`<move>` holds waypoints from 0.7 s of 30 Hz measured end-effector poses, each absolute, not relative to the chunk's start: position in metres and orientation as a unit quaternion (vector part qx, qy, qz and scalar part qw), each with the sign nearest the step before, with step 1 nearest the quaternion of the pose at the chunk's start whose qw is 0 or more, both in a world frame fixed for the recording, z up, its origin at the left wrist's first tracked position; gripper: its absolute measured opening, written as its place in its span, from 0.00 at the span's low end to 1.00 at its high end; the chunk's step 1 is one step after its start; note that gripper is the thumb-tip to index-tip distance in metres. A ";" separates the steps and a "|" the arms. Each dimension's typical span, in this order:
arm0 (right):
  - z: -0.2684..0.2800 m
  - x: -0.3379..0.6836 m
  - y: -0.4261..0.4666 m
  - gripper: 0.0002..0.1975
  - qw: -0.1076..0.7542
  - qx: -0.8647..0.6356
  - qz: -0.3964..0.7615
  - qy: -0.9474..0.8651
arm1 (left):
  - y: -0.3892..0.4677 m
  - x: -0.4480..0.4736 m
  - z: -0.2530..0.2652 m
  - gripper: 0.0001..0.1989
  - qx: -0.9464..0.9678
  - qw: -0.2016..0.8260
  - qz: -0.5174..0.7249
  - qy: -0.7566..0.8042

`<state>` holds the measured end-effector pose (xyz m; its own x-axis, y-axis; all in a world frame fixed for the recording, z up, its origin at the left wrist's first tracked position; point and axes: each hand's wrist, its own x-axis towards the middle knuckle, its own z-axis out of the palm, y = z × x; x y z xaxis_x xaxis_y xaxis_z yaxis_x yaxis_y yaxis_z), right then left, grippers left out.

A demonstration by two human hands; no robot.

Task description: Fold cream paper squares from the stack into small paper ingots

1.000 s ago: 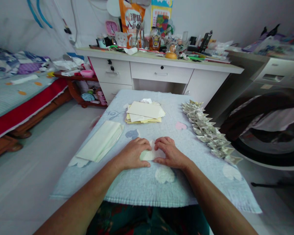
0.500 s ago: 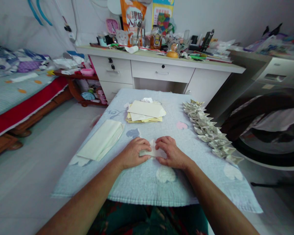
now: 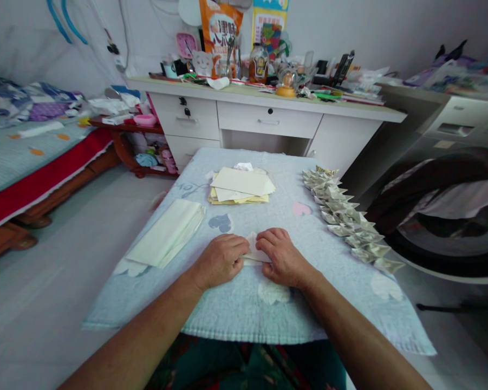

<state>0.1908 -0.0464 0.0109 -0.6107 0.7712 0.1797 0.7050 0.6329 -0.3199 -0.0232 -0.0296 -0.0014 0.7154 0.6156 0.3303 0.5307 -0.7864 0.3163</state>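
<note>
A small sheet of pale paper (image 3: 253, 250), folded to a point at its far end, lies on the cloth-covered table between my hands. My left hand (image 3: 222, 259) grips its left side, fingers curled with the thumb tucked in. On the right side, my right hand (image 3: 283, 257) holds the paper with bent fingers on top and the thumb at the near edge. Both hands cover the paper's sides. Left of them lies a stack of folded pale paper (image 3: 168, 233). Beyond them is a pile of cream and yellow paper sheets (image 3: 244, 184).
Rows of folded paper boats (image 3: 345, 216) line the table's right side. The blue patterned tablecloth (image 3: 244, 319) hangs over the near edge. A white desk (image 3: 268, 111) with cluttered items stands behind, a washing machine (image 3: 450, 130) at right, a bed (image 3: 32, 157) at left.
My left hand has shifted slightly inward over the paper, its fingers more curled, and hides more of the paper's left side. My right hand has moved only a little. The piles stay put.
</note>
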 end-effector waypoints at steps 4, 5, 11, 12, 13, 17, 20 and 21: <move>0.010 0.191 -0.044 0.15 0.150 -0.408 0.105 -0.895 | -0.031 -0.024 0.001 0.09 0.919 0.075 0.197 0.333; 0.009 0.192 -0.044 0.14 0.148 -0.404 0.101 -0.897 | -0.031 -0.024 0.002 0.09 0.920 0.070 0.188 0.337; 0.005 0.191 -0.044 0.10 0.140 -0.378 0.090 -0.911 | -0.033 -0.023 0.005 0.14 0.928 0.090 0.172 0.319; 0.004 0.191 -0.044 0.09 0.138 -0.377 0.090 -0.911 | -0.033 -0.023 0.005 0.13 0.929 0.092 0.174 0.312; 0.004 0.191 -0.044 0.08 0.135 -0.379 0.089 -0.911 | -0.033 -0.023 0.004 0.12 0.931 0.093 0.175 0.306; 0.003 0.193 -0.043 0.04 0.133 -0.394 0.096 -0.904 | -0.031 -0.024 0.000 0.09 0.934 0.099 0.182 0.290; 0.005 0.196 -0.042 0.04 0.148 -0.395 0.124 -0.898 | -0.030 -0.025 -0.002 0.07 0.931 0.113 0.184 0.294; 0.006 0.198 -0.042 0.04 0.154 -0.395 0.135 -0.896 | -0.029 -0.026 -0.002 0.07 0.929 0.118 0.185 0.297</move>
